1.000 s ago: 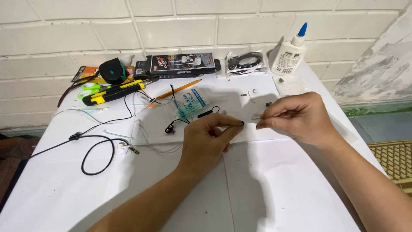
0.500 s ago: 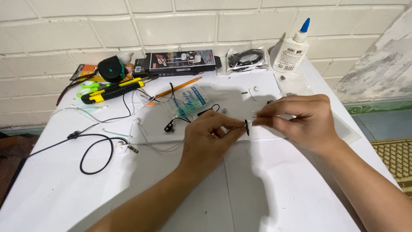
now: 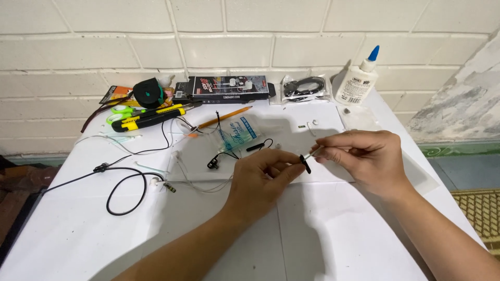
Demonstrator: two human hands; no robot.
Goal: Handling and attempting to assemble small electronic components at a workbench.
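My left hand (image 3: 263, 179) pinches a small black earphone part (image 3: 305, 163) between thumb and fingertips over the white table (image 3: 333, 234). My right hand (image 3: 364, 158) grips a thin whitish stick (image 3: 314, 152) whose tip meets that black part. Just behind the hands lie a black earbud with its cable (image 3: 214, 162) and a small clear packet with blue print (image 3: 237, 134).
Black earphone cable (image 3: 122, 190) loops at the left. Along the brick wall stand a yellow-black utility knife (image 3: 148, 117), green scissors (image 3: 122, 111), a black tape roll (image 3: 148, 92), a pencil (image 3: 224, 117), a dark box (image 3: 229, 88), a bagged cable (image 3: 304, 87) and a white glue bottle (image 3: 358, 80).
My right hand has drawn the thin stick a little to the right, and the black part between the hands now shows clearly. The left hand has barely moved.
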